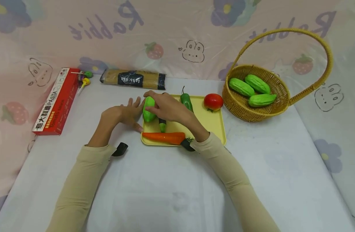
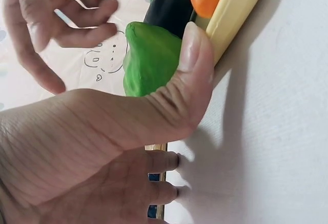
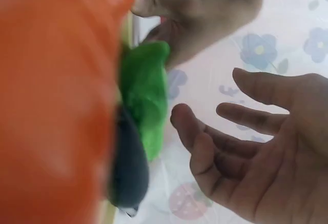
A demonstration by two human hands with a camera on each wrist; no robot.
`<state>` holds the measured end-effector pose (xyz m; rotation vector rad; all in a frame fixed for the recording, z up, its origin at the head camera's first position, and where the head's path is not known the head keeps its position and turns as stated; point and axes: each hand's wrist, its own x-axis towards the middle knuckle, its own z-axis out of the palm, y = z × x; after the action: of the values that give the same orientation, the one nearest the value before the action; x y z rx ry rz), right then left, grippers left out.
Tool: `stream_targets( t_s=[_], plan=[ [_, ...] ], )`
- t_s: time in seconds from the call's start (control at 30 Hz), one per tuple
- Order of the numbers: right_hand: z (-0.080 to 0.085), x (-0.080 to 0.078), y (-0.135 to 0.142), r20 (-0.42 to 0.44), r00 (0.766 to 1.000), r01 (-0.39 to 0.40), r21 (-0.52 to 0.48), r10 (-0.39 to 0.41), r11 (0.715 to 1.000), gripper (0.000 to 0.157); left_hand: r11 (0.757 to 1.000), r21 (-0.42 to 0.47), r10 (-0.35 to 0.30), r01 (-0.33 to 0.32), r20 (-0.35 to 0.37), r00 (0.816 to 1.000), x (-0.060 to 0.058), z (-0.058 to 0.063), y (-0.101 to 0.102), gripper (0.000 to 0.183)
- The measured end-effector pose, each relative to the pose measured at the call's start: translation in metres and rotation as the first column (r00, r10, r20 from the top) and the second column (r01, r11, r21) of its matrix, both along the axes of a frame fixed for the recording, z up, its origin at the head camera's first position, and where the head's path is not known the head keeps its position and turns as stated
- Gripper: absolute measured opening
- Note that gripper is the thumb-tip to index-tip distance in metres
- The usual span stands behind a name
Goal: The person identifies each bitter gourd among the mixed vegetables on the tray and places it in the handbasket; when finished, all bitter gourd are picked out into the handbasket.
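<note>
A bright green bitter melon lies at the left end of the yellow tray. Beside the melon, my left hand has its fingers spread, and its thumb is at the tray's left edge near the carrot tip. Over the tray hovers my right hand; in the right wrist view its fingers are loosely bent, hold nothing and stand apart from the melon. A dark eggplant lies next to the melon, partly hidden by the right hand. Further right on the tray is a green pepper.
A tomato sits at the tray's back right corner. The handled wicker basket at right holds three bitter melons. A pasta packet lies at the back; a red pasta box and lollipops are at left.
</note>
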<state>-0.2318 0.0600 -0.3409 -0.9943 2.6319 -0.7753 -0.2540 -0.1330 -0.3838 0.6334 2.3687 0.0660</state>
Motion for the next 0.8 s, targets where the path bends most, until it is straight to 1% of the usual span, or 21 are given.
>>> stream_targets(
  t_s=[0.07,0.2,0.37,0.5,0.6,0.7,0.8],
  plan=[
    [-0.005,0.001,-0.002,0.03,0.999,-0.018,0.046,0.017,0.999,0.048,1.0,-0.004,-0.002,0.002,0.005,1.0,0.0,0.0,0.0,0.121],
    [-0.011,0.001,-0.006,0.085,0.996,-0.036,0.126,0.025,0.991,0.049,1.0,-0.007,-0.007,0.007,0.004,1.0,-0.001,-0.001,0.0,0.119],
    [-0.015,0.002,-0.007,0.128,0.991,-0.046,0.18,0.023,0.983,0.05,1.0,-0.003,0.002,-0.002,-0.005,1.0,-0.001,-0.002,0.0,0.121],
    [-0.017,0.002,-0.007,0.169,0.985,-0.061,0.211,0.025,0.976,0.051,1.0,0.013,0.01,-0.009,-0.007,1.0,-0.001,-0.003,0.0,0.124],
    [-0.019,0.001,-0.008,0.189,0.981,-0.088,0.228,0.044,0.97,0.052,1.0,0.012,0.006,-0.005,-0.003,1.0,-0.001,-0.003,0.0,0.124],
    [-0.019,0.001,-0.008,0.189,0.981,-0.09,0.234,0.045,0.968,0.051,1.0,0.004,0.005,-0.005,0.001,1.0,0.0,-0.002,0.0,0.122],
    [-0.016,0.002,-0.007,0.169,0.985,-0.069,0.214,0.033,0.974,0.048,1.0,0.003,0.006,-0.006,-0.001,1.0,0.0,-0.002,0.0,0.121]
  ],
)
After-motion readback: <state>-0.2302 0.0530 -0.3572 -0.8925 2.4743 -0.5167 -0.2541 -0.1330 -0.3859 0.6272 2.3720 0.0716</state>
